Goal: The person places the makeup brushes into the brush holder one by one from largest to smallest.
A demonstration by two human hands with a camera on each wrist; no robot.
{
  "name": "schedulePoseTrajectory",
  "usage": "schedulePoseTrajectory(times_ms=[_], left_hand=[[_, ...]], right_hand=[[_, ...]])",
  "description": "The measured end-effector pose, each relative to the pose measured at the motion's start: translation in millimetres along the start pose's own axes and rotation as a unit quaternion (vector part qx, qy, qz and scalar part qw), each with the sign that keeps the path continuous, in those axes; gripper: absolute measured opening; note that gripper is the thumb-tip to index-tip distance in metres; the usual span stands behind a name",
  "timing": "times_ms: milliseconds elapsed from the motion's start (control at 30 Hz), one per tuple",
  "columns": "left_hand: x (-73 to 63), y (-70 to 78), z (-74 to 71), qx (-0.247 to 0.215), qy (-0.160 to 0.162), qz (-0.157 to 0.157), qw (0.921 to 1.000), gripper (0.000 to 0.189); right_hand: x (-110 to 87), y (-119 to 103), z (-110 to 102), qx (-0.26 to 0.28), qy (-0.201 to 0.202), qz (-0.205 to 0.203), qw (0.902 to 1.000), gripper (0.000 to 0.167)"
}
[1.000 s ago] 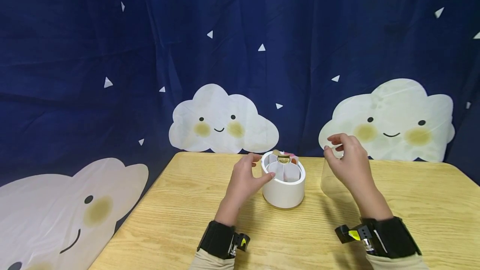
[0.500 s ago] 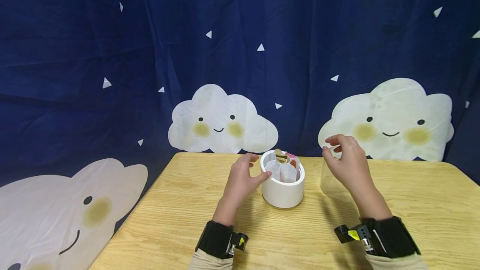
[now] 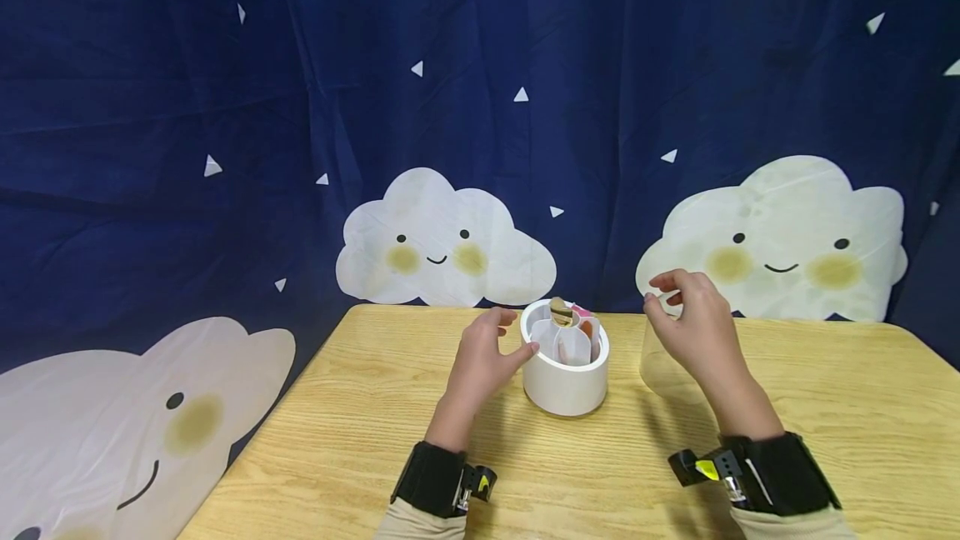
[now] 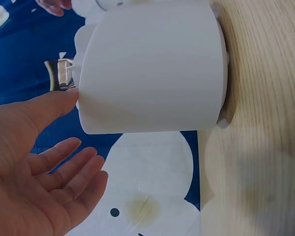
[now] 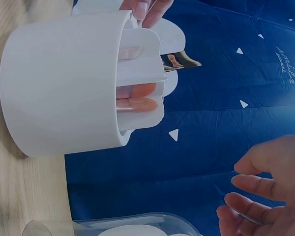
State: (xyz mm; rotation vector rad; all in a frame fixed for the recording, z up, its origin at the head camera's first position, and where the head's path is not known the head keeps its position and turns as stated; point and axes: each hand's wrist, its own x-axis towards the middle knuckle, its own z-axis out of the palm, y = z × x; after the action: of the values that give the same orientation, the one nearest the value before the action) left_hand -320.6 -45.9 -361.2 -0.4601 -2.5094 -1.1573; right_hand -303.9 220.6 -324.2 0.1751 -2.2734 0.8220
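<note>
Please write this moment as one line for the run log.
left hand: thumb touches white organizer rim | right hand: pinches top of clear cover | both stand on wooden table

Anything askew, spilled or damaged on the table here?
Nothing stands out. The round white divided container sits upright on the wooden table, with nothing spilled around it. The left hand touches its rim. The clear plastic cover stands upright beside it, where the right hand pinches its top edge.
</note>
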Motion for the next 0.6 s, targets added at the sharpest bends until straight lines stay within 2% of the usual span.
schedulePoseTrajectory(times_ms=[200,333,433,600], left_hand=[[0.5,-0.5,0.7,0.004,0.001,-0.009,1.0000,0.049],[1.1,-0.2,0.5,0.006,0.003,-0.002,1.0000,0.044],[1.7,-0.1,0.5,0.012,0.002,0.006,0.9999,0.038],[2.1,0.2,0.5,0.017,-0.001,0.005,0.9999,0.031]], right_hand=[[1.1,4.4,-0.9,-0.005,-0.003,-0.001,1.0000,0.022],[0.6,9.8,-3.3,-0.033,-0.014,0.018,0.9992,0.030],[-0.3,14.2,-4.9,-0.065,-0.046,0.047,0.9957,0.040],[-2.2,22.7,-5.6,-0.103,-0.138,0.089,0.9811,0.060]])
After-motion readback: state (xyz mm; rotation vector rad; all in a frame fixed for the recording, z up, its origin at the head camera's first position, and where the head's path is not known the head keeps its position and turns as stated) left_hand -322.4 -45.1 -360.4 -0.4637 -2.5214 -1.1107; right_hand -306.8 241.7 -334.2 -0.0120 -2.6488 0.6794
